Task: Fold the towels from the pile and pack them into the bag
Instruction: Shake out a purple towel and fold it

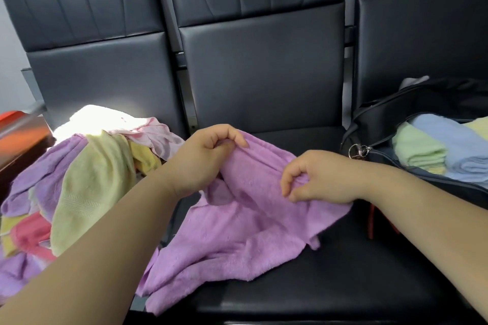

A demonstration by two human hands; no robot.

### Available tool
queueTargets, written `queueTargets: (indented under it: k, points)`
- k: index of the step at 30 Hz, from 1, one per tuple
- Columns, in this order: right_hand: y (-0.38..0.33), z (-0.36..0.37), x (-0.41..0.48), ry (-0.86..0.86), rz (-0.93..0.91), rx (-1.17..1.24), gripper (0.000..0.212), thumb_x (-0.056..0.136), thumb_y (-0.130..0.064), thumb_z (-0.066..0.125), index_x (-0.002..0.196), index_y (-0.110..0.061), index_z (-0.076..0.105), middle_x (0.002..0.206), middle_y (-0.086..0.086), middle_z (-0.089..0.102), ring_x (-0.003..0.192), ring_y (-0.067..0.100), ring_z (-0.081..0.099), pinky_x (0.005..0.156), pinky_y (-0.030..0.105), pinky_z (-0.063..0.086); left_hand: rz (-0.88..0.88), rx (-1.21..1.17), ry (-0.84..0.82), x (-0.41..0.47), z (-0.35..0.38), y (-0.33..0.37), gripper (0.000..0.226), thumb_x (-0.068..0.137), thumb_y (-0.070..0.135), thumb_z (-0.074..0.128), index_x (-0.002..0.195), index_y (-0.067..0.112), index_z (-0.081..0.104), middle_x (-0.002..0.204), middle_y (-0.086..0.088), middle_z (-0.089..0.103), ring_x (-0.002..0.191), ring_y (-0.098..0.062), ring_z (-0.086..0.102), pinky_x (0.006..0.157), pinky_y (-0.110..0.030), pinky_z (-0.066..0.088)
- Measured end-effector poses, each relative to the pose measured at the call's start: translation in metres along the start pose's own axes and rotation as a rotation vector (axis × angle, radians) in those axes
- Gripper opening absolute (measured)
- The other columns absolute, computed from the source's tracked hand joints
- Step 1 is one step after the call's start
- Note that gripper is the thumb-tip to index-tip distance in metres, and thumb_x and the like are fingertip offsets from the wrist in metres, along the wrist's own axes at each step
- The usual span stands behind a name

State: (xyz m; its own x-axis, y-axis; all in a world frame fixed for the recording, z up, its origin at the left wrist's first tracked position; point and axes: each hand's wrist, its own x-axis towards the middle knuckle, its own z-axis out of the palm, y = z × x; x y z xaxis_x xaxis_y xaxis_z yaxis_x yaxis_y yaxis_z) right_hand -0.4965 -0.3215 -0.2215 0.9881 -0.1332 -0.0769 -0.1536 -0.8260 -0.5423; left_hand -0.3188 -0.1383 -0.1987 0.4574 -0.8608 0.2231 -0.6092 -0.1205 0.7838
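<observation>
Though beneath purple towel [250, 221], black seat [348, 274], grey wall [10, 42].

This looks like a waiting room, the kind with black padded seats [261, 74] joined side by side in a long row. One seat is right under and behind the left hand [208, 155] and the right hand [319, 177], one more sits out past the left hand, and another sits out past the right hand, with a grey metal frame [188, 103] between them. A plain pale wall [10, 47] shows far off beyond the left hand.
</observation>
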Motion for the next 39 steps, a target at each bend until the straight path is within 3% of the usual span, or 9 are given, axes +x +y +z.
queueTargets:
  k: [6,9,11,16,23,30,33,36,39]
  points:
    - [0.010,-0.018,-0.003,0.377,0.055,0.384,0.025,0.094,-0.008,0.066,0.082,-0.028,0.075,0.083,-0.022,0.071,0.077,-0.007,0.061,0.076,0.014,0.044,-0.030,0.013,-0.498,-0.003,-0.011,-0.005,0.016,0.086,0.012,0.080,0.101,0.015,0.077,0.105,-0.005,0.075,0.101,-0.019,0.069,0.096,-0.031,0.053]
    - [0.002,-0.011,-0.004,0.415,-0.024,0.606,0.021,0.095,-0.006,0.067,0.089,-0.024,0.075,0.092,-0.021,0.072,0.089,-0.006,0.064,0.086,0.015,0.046,-0.036,0.111,-0.374,0.001,-0.010,-0.012,0.013,0.086,0.027,0.079,0.098,0.024,0.078,0.099,-0.002,0.074,0.092,-0.029,0.067,0.091,-0.043,0.053]
    - [-0.006,-0.009,-0.007,0.304,-0.084,0.638,0.014,0.089,-0.009,0.076,0.094,-0.022,0.077,0.097,-0.021,0.073,0.095,-0.007,0.065,0.086,0.010,0.046,-0.018,0.059,-0.194,0.002,-0.010,-0.013,0.010,0.092,0.015,0.072,0.093,0.024,0.076,0.095,0.007,0.072,0.088,-0.010,0.064,0.088,-0.029,0.050]
    - [-0.002,0.000,-0.002,0.017,-0.035,0.023,0.012,0.083,-0.023,0.082,0.089,-0.033,0.078,0.099,-0.023,0.072,0.097,0.000,0.066,0.096,0.024,0.050,0.082,0.055,-0.051,-0.001,-0.008,-0.006,0.021,0.098,0.002,0.061,0.094,0.019,0.074,0.098,0.002,0.072,0.096,-0.008,0.064,0.091,-0.019,0.047]
    - [0.004,-0.017,-0.004,0.402,0.035,0.335,0.022,0.091,-0.004,0.069,0.082,-0.025,0.074,0.085,-0.019,0.072,0.082,-0.005,0.065,0.078,0.010,0.044,-0.044,0.058,-0.465,-0.001,-0.017,-0.004,0.012,0.082,0.013,0.084,0.090,0.020,0.078,0.091,0.002,0.075,0.089,-0.011,0.067,0.089,-0.026,0.053]
    - [-0.023,-0.009,-0.016,0.122,0.035,0.485,0.008,0.090,-0.009,0.076,0.092,-0.015,0.072,0.051,-0.009,0.060,0.039,0.010,0.054,0.041,0.021,0.048,0.004,0.103,0.035,0.002,-0.013,-0.007,0.029,0.095,-0.002,0.062,0.085,0.022,0.074,0.088,0.008,0.071,0.083,-0.003,0.063,0.079,-0.014,0.046]
    - [-0.015,-0.002,-0.010,-0.039,0.098,0.171,0.011,0.088,-0.020,0.076,0.086,-0.030,0.073,0.060,-0.005,0.066,0.047,0.020,0.060,0.052,0.040,0.060,-0.009,-0.003,0.093,0.003,-0.007,-0.006,0.033,0.098,-0.001,0.057,0.085,0.023,0.075,0.095,-0.002,0.073,0.088,-0.040,0.067,0.086,-0.048,0.053]
    - [-0.004,-0.003,-0.003,0.091,0.046,0.051,0.014,0.086,-0.022,0.074,0.083,-0.036,0.075,0.089,-0.013,0.074,0.083,0.007,0.070,0.087,0.032,0.057,0.011,-0.043,-0.139,0.000,-0.013,0.001,0.017,0.093,0.007,0.071,0.091,0.023,0.078,0.102,-0.006,0.074,0.097,-0.035,0.069,0.091,-0.046,0.054]
    - [0.001,-0.013,-0.004,0.280,0.030,0.166,0.026,0.090,-0.009,0.070,0.079,-0.033,0.074,0.088,-0.025,0.071,0.087,-0.008,0.064,0.081,0.010,0.043,-0.047,0.010,-0.460,-0.003,-0.018,0.000,0.019,0.081,0.014,0.084,0.098,0.021,0.079,0.104,-0.004,0.076,0.103,-0.023,0.070,0.096,-0.033,0.055]
